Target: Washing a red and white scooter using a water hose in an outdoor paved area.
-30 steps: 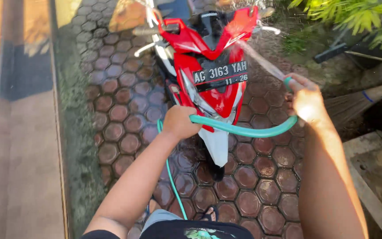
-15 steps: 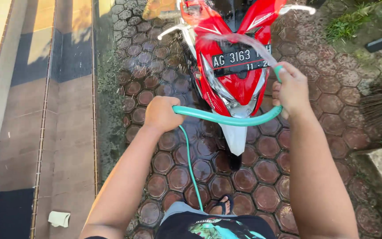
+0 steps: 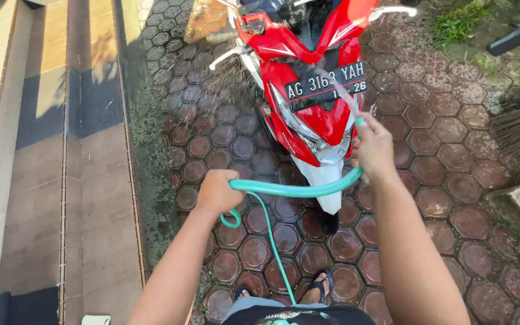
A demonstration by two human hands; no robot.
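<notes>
Two hands on green hose (image 3: 296, 191) | right hand (image 3: 373, 147) clenched at nozzle end, nearer red scooter (image 3: 308, 90) | left hand (image 3: 218, 191) grips slack | hose runs crosswise between them

I see strong low sunlight across the scene. It lights my right hand (image 3: 373, 147) and forearm warmly, and beyond the hands the wet paving (image 3: 452, 156) and red scooter (image 3: 314, 114) glint. Left of my left hand (image 3: 216, 191), long dark shadows band the tiled walkway (image 3: 43, 120). Focus is sharp; the edges bend slightly.
</notes>
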